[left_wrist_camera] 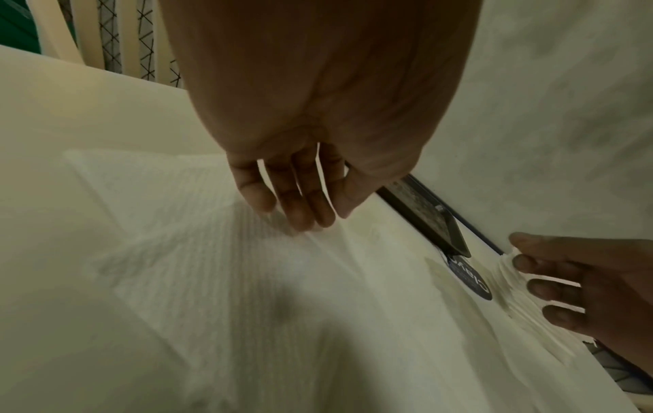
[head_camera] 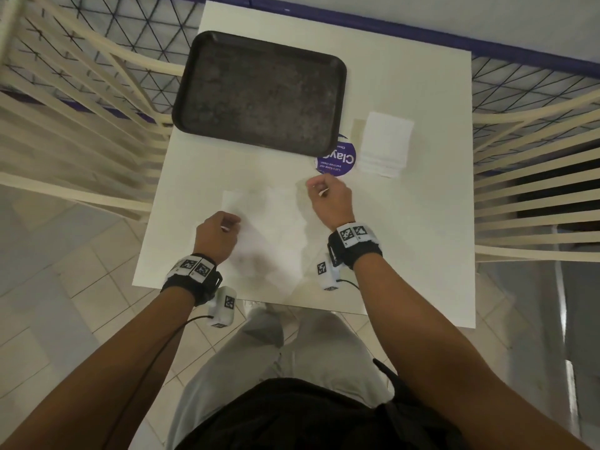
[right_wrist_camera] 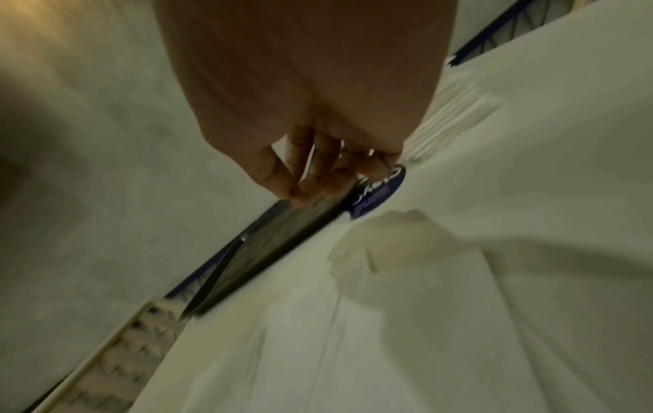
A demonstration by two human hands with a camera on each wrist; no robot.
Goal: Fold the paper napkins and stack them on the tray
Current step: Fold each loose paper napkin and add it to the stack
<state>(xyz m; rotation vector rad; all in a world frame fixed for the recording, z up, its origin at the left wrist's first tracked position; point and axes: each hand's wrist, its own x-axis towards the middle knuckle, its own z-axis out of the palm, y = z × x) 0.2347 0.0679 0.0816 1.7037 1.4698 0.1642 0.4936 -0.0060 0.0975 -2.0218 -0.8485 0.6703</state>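
One tray: dark rectangular tray (head_camera: 259, 92), upper middle of the head view, flat on the bench, nothing on it.
One open napkin: white napkin (head_camera: 269, 222) spread on the bench at frame centre, between the two hands, lower right of the tray.
One napkin stack: white pile (head_camera: 386, 142) right of the tray, near its lower right corner; the count of sheets cannot be told.
One sticker: round purple sticker (head_camera: 337, 157) on the bench, partly under the tray's corner, just left of the stack.
Left hand: left hand (head_camera: 217, 237) rests at the napkin's left edge, fingertips (left_wrist_camera: 300, 218) down on the paper; whether its grip clamps the paper cannot be told.
Right hand: right hand (head_camera: 329, 198) at the napkin's upper right corner, fingers curled together; whether they pinch the corner cannot be told.
Surface: white square bench (head_camera: 422, 238).
Room: pale tiled floor (head_camera: 65, 303), cream slatted chairs (head_camera: 81, 102) on both sides.
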